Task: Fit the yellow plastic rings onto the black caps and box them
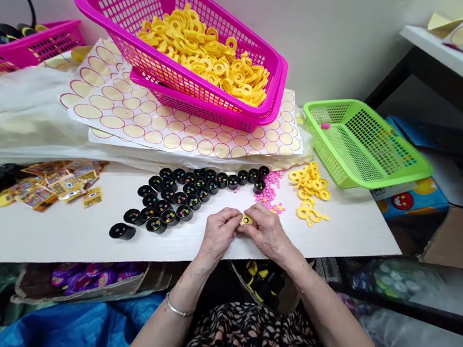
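Observation:
My left hand and my right hand meet above the front of the table. Between their fingertips is a small yellow ring piece with a dark centre, pinched from both sides. The fingers hide most of it, and what lies beneath it cannot be made out. To the left stand several short black cups with coloured bits inside. Just beyond my right hand lie small pink pieces in a loose spread. A pile of yellow ring pieces with tabs is farther right.
A tilted pink basket full of yellow ring pieces rests at the back over sticker sheets. A green basket stands at the right edge. Printed cards lie left. Boxes and bags fill the space below the table.

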`<state>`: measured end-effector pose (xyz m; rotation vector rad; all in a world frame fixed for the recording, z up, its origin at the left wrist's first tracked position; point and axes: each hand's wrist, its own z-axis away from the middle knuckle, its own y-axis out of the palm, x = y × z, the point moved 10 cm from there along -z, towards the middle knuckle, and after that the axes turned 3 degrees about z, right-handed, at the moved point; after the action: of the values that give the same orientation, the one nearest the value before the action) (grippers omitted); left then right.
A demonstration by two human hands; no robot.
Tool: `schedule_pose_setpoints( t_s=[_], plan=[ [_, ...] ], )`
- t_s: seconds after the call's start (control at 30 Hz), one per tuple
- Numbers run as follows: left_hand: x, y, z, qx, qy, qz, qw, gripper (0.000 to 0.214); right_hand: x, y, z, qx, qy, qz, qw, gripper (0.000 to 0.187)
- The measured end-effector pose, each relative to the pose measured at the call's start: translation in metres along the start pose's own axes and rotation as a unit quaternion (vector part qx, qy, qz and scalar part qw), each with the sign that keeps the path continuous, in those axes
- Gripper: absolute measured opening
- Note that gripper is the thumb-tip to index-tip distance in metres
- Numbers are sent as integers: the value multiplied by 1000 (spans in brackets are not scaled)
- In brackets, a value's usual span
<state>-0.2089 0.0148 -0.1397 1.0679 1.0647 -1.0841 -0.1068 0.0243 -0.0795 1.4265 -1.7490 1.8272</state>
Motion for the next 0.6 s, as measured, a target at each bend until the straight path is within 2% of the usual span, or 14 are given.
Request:
schedule_pose_setpoints(
  t_s=[0.1, 0.2, 0.27, 0.37, 0.43, 0.6],
  plan=[
    [-3, -1, -1, -11, 13, -29, 999, 19, -16, -2, 4, -57, 42, -104, 992, 11],
    [-2, -2, -2, -29, 23, -36, 999, 19, -32, 0, 10, -113, 79, -195, 971, 19],
    [0, -3, -2, -38, 24, -31, 998, 18, -41, 6, 15, -132, 108, -259, 951, 22],
    [3, -3, -2, -46, 20, -28, 998, 19, -56, 19, 21, -144, 180, -355, 906, 22],
    [3, -4, -1, -55, 14, -31, 998, 20, -60, 25, 24, -152, 217, -382, 885, 24],
    [4, -4, 2, -76, -10, -7, 997, 18, -59, 29, 25, -145, 256, -384, 875, 25]
  ],
)
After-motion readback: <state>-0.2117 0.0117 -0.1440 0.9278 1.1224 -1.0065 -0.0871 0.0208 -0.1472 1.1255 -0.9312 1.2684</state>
